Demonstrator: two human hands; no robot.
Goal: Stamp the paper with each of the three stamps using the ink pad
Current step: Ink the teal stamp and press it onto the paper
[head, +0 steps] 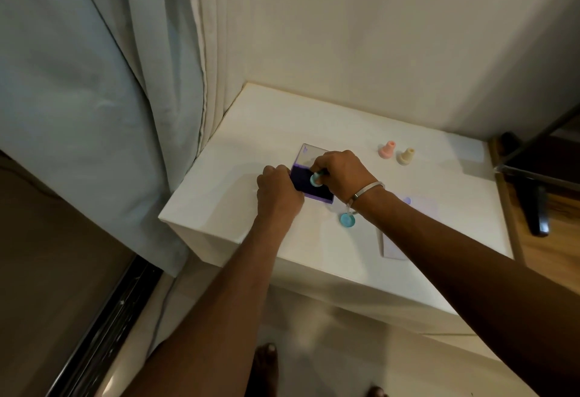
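**Head view: inking the blue stamp on the pad**

The head view shows a white desk [238, 133] set into a wall corner. The ink pad [306, 181], a flat dark-purple tray with its clear lid [309, 152] hinged open toward the far edge, lies near the desk's left edge. The left hand [277, 191] grips the pad's left side, fingers curled over its rim, bracing it. The right hand [340, 173] pinches the blue stamp [314, 179] by its narrow neck and holds its face down on the inked surface; the wrist, wearing a metal bangle [367, 191], is bent downward with the forearm reaching in from the near right.

A round blue cap [347, 220] lies near the front edge. The pink stamp [386, 149] and the cream stamp [406, 156] stand upright, just beside each other, toward the far right corner. The paper [419, 205], already bearing a faint purple mark, lies to the right, partly hidden by the forearm.

Handling, as judged: the stamps look small, light, rigid plastic, best pinched at the tapered neck. The pad seems light enough to slide, hence the bracing hand. Wet ink may smear fingers.
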